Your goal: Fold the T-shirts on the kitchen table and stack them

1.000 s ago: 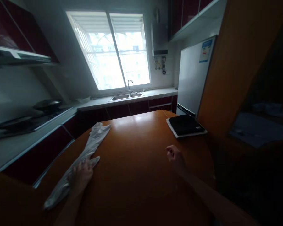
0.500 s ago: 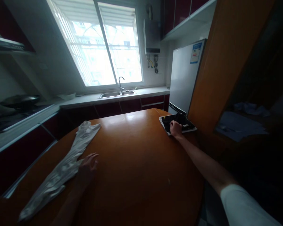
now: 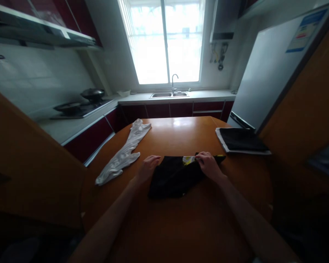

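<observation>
A black garment (image 3: pixel 173 179) with a yellow-and-white patch near its top edge lies on the round wooden table (image 3: pixel 181 223) in front of me. My left hand (image 3: pixel 147 167) rests on the garment's left upper corner. My right hand (image 3: pixel 208 165) grips its upper edge beside the patch. A long white garment (image 3: pixel 126 151) lies stretched out on the table to the left, apart from my hands. A folded stack, black on top of white (image 3: pixel 239 140), sits at the table's right edge.
A white fridge (image 3: pixel 265 73) stands right of the table, with a wooden panel (image 3: pixel 312 98) beside it. Along the back wall runs a counter with a sink and tap (image 3: pixel 170 93) under the window. A stove with pans (image 3: pixel 79 104) is at the left.
My right hand took a black garment from the stack at the right and brought it to the table's middle. My left hand left the white garment and moved onto the black one.
</observation>
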`<state>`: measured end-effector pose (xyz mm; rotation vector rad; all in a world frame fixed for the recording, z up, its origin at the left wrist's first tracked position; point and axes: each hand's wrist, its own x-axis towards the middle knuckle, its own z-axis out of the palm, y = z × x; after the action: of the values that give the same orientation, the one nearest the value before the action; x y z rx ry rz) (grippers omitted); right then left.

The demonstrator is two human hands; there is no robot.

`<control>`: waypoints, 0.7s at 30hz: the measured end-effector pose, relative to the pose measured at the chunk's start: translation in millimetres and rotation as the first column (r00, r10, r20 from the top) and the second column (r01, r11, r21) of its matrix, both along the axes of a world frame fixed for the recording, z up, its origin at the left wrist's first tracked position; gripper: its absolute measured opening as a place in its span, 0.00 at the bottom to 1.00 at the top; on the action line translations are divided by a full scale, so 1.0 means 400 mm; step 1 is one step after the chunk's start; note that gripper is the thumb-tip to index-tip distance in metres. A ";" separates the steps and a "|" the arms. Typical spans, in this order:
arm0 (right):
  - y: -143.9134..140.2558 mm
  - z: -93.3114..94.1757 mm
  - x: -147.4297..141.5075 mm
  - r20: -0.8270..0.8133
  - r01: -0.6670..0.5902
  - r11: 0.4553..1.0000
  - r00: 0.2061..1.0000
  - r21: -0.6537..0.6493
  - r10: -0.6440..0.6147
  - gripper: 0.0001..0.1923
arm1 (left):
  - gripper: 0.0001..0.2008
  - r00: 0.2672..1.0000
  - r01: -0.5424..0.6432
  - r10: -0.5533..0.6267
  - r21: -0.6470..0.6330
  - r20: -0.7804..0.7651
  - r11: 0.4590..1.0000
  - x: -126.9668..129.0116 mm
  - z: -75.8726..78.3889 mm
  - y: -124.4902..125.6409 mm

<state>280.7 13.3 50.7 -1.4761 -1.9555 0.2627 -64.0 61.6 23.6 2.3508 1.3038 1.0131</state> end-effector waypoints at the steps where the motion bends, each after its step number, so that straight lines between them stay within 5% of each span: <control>1: 0.010 -0.016 0.017 0.030 0.008 1.000 1.000 -0.012 -0.007 0.11 | 0.17 0.998 0.052 -0.052 -0.016 -0.032 0.999 0.016 -0.001 -0.013; 6: -0.009 -0.034 0.063 0.138 -0.065 0.972 0.986 -0.225 0.097 0.10 | 0.19 0.947 0.168 -0.191 -0.108 -0.258 0.980 0.074 -0.010 -0.049; 9: -0.036 -0.012 0.066 0.082 -0.169 0.881 0.971 -0.442 0.227 0.12 | 0.11 0.932 0.177 -0.221 -0.171 -0.288 0.969 0.082 -0.004 -0.058; 12: -0.053 0.003 0.069 0.025 -0.215 0.838 0.965 -0.502 0.262 0.20 | 0.07 0.938 0.170 -0.210 -0.160 -0.277 0.972 0.082 0.009 -0.066; 16: -0.065 0.006 0.081 0.065 -0.165 0.883 0.975 -0.439 0.214 0.10 | 0.07 0.973 -0.071 0.034 -0.155 -0.228 0.985 0.076 0.027 -0.063; 21: -0.064 0.009 0.092 0.224 0.050 0.940 0.974 -0.337 0.028 0.12 | 0.15 0.899 -0.425 0.431 -0.087 0.074 0.901 0.021 0.070 -0.032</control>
<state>317.6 -12.2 54.3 -1.8052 -2.1618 0.4660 -55.6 48.8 51.5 1.9792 1.8363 1.1554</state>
